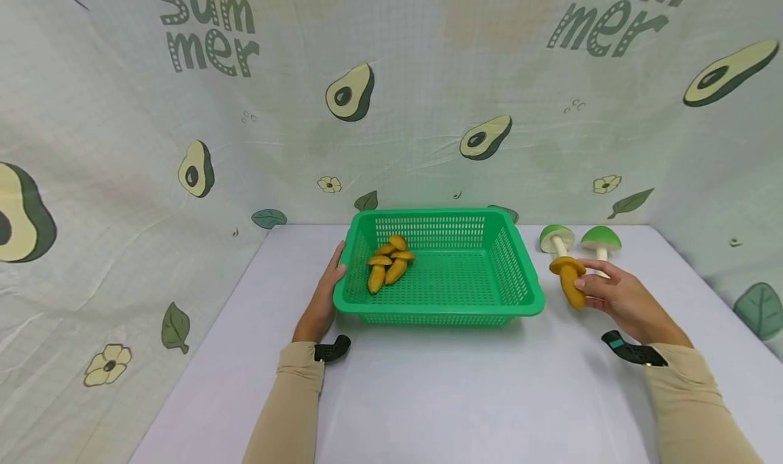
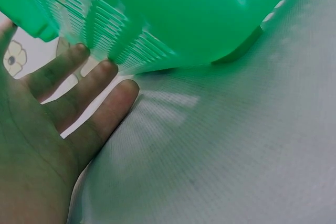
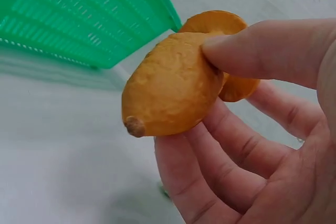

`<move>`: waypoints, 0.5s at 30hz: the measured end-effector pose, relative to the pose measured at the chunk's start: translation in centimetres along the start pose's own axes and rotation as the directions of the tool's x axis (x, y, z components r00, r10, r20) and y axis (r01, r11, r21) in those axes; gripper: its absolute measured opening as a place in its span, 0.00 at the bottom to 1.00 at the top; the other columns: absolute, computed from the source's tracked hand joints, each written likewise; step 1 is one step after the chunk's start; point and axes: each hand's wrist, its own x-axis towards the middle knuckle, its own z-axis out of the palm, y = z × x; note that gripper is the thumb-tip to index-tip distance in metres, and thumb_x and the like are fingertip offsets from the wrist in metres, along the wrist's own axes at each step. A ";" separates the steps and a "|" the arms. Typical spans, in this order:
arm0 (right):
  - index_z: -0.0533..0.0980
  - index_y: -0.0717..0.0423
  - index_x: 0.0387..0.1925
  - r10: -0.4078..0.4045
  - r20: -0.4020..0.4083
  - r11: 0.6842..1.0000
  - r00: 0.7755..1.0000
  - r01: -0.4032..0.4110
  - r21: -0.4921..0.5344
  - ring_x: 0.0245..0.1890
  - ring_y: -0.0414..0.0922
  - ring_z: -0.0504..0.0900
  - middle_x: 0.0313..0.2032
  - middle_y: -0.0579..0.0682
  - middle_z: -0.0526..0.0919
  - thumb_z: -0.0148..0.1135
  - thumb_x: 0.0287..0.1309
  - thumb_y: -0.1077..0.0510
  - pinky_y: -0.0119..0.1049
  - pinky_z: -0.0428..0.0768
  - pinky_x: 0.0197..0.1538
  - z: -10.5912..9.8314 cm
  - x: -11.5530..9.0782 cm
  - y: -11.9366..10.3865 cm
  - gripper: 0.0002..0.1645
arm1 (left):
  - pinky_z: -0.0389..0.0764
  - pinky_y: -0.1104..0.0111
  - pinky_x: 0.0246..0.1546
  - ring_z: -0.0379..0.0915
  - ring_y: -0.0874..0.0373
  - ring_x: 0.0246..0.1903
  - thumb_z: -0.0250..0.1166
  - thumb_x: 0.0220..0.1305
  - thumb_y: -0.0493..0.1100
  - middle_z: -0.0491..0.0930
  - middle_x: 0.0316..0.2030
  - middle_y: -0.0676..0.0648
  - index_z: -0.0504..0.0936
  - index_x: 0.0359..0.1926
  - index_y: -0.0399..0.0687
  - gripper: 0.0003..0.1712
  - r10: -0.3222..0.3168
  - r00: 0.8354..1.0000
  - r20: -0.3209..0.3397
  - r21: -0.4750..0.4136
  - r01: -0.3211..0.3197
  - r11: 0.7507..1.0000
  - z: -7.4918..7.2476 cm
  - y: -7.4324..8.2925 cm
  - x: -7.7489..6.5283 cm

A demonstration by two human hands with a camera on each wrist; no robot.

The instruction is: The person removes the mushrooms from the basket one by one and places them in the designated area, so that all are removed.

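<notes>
A green plastic basket (image 1: 428,310) with slotted walls stands on the table. Inside it, at the left, lie 3 orange-brown toy mushrooms (image 1: 396,268). My left hand (image 1: 323,297) rests against the basket's left side; its fingers are extended along the slotted wall in the left wrist view. To the right of the basket, my right hand (image 1: 624,301) holds another orange-brown mushroom (image 3: 168,87), pinched between thumb and fingers around its stem. Just beyond that hand lie two mushrooms with white stems, one a green-capped mushroom (image 1: 555,236), the other a second green-capped mushroom (image 1: 602,238).
The white table (image 1: 428,396) reaches back to a hanging cloth (image 1: 416,111) printed with avocados, leaves and lettering. More of this cloth hangs along the left and right sides. A dark band (image 1: 333,348) sits on the left wrist, and another band (image 1: 633,350) on the right.
</notes>
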 end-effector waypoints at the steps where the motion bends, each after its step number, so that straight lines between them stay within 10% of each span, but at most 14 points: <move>1: 0.72 0.41 0.56 0.001 0.004 1.000 1.000 -0.001 -0.012 0.40 0.39 0.82 0.42 0.39 0.85 0.63 0.69 0.57 0.32 0.83 0.43 -0.1 0.0 0.1 0.17 | 0.35 0.47 0.73 0.32 0.63 0.76 0.40 0.78 0.62 0.42 0.77 0.67 0.45 0.78 0.80 0.31 -0.001 1.000 -0.002 0.000 0.001 1.000 0.0 0.0 0.0; 15: 0.58 0.66 0.71 0.110 0.012 0.937 0.994 -0.100 -0.335 0.41 0.42 0.81 0.49 0.54 0.82 0.63 0.68 0.48 0.35 0.83 0.44 -0.7 0.1 1.9 0.42 | 0.34 0.45 0.72 0.30 0.61 0.76 0.40 0.78 0.62 0.41 0.77 0.66 0.43 0.80 0.75 0.33 0.006 1.000 -0.005 0.014 -0.006 1.000 0.0 0.0 -0.1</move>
